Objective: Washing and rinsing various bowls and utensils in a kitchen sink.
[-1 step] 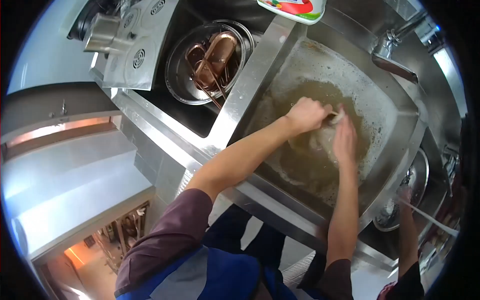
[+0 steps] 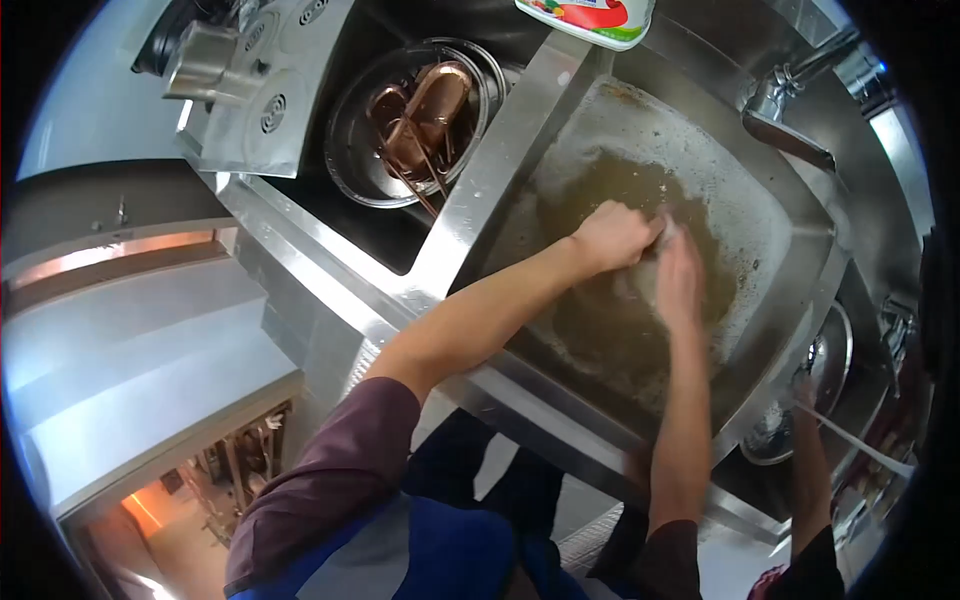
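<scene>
Both my hands are close together over the murky soapy water (image 2: 600,300) in a steel sink basin (image 2: 790,290). My left hand (image 2: 615,238) is a closed fist round a slim thing, mostly hidden by the fingers. Touching its far end, my right hand (image 2: 681,280) is smeared by motion, its fingers pressed together round a small pale piece (image 2: 671,234) that is too blurred to name. Something whitish shows dimly under the water below the hands.
In the left basin a round steel bowl (image 2: 340,150) holds copper-coloured pans (image 2: 438,105). A white tub (image 2: 600,30) stands at the back. The tap (image 2: 785,135) reaches over the far right rim. Another person's arm (image 2: 810,450) works at a round metal bowl (image 2: 845,370) on the right.
My right hand has shifted slightly left and is more blurred. The slim thing that showed between the hands is now hidden. My left fist has barely moved.
</scene>
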{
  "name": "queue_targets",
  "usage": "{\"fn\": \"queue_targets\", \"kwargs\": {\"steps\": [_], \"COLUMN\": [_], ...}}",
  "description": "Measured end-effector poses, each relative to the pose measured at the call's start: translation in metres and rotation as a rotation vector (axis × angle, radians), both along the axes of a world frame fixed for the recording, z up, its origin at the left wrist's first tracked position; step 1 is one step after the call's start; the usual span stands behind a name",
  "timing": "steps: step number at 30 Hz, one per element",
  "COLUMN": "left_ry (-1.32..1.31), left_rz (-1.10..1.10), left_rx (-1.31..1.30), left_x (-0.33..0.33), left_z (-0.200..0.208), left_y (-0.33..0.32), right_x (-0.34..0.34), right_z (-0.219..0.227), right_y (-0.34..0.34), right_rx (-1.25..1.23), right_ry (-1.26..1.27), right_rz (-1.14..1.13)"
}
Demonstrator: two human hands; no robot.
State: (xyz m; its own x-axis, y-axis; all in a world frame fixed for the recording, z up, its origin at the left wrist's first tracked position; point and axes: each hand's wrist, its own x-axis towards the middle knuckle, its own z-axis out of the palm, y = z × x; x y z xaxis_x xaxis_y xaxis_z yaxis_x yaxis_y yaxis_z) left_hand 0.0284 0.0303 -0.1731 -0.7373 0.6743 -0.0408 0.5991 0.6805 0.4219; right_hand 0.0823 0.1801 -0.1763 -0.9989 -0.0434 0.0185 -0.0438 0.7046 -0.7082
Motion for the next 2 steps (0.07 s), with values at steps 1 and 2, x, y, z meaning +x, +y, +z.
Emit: {"fn": "queue_targets", "kwargs": {"steps": [1,2], "left_ry": [-0.015,-0.017], "left_rz": [-0.001,-0.006], "left_rx": [0.098,0.078], "left_x": [0.0031,0.0017], "left_z": [-0.0087,-0.0060], "left_y": [-0.0026,-0.0053], "right_x": [-0.0014,-0.0017], "right_z": [-0.0042,-0.0075], "right_y": [0.0027,0.0045], "right_rx": [-0.037,-0.073], "right_ry": [0.025,0.037], "right_rz": [0.067,0.122]}}
